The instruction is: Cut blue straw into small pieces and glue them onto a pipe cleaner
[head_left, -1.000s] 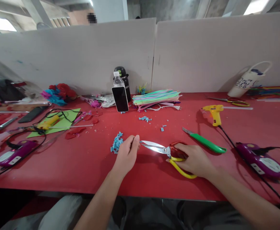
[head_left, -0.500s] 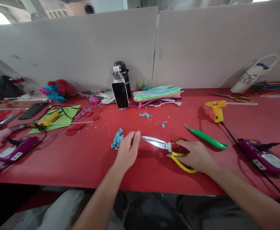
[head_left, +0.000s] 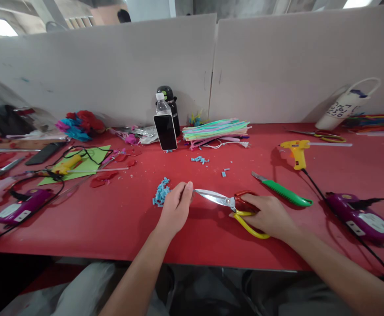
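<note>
My right hand grips the scissors by their red and yellow handles. The blades point left, and their tips reach the fingertips of my left hand. That hand is closed in a pinch of thumb and finger; whatever it holds is too small or hidden to make out. Just left of it lies a heap of small light-blue pieces, partly covered by the hand. A smaller scatter of blue pieces sits farther back, and a couple of blue bits lie right of that.
Right of the scissors lies a green utility knife, blade exposed. Behind it stands a yellow glue gun, corded near a purple power box. A phone leans on bottles beside a bundle of pastel pipe cleaners. A low partition borders the red table.
Both hands and the scissors hold nearly the same pose. The whole view has shifted slightly, so things appear a little lower.
</note>
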The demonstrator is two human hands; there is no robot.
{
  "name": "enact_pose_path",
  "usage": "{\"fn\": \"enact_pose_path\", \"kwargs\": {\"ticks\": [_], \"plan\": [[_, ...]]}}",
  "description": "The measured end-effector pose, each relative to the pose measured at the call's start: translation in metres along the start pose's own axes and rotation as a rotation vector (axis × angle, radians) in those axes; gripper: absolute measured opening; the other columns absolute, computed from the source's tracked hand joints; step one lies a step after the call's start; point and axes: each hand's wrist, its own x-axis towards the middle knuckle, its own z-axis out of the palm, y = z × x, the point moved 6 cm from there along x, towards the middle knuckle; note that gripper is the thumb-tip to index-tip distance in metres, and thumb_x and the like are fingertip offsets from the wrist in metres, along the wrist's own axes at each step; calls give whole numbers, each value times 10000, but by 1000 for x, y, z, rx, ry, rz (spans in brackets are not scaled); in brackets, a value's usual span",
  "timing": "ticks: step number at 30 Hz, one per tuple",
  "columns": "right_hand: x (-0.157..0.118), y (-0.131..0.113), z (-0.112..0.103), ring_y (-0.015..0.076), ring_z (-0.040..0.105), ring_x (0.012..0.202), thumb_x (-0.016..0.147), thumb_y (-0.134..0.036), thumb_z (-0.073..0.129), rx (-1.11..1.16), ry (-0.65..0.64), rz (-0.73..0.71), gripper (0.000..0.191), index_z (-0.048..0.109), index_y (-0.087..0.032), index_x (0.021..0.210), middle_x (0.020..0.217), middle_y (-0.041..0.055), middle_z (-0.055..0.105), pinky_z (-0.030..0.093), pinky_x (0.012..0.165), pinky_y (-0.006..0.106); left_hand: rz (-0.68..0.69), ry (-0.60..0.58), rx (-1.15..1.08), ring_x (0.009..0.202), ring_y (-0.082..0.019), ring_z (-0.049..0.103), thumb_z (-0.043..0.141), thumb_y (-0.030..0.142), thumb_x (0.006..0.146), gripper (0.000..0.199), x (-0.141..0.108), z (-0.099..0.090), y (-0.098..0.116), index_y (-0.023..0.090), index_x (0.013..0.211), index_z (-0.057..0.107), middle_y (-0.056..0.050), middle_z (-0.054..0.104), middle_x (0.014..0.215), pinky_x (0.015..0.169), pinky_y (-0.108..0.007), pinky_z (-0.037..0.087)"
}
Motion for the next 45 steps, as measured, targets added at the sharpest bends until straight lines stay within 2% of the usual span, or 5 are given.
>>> {"fn": "enact_pose_path", "kwargs": {"ticks": [8, 12, 25, 45], "plan": [[1, -1, -2, 162, 559, 565, 774, -582, 630, 8, -6, 4, 346, 617, -236, 767, 687, 11, 665, 324, 534, 273, -35, -86, -82, 543, -95, 368, 378, 413, 977, 362, -3, 3, 2, 193, 689, 391, 36, 398, 603, 504, -228, 309], [1, -2, -2, 159, 563, 579, 766, -513, 646, 38, 10, -3, 280, 601, -237, 759, 679, 5, 657, 330, 537, 266, -25, -81, -63, 533, -94, 355, 372, 420, 978, 362, -3, 4, 1, 196, 693, 382, 38, 391, 601, 498, -230, 300], [0, 1, 1, 162, 547, 562, 754, -529, 657, 19, 18, 15, 301, 590, -235, 756, 655, 4, 632, 318, 543, 273, 19, -31, -16, 571, -106, 373, 373, 382, 983, 328, -3, 1, 2, 191, 720, 422, 29, 403, 630, 542, -246, 313], [1, 1, -1, 147, 526, 531, 753, -548, 679, 18, 20, -2, 327, 602, -230, 762, 658, -4, 643, 308, 519, 266, 42, -65, 14, 578, -102, 376, 363, 390, 992, 344, -3, 3, 3, 186, 720, 416, 34, 401, 637, 560, -248, 306]]}}
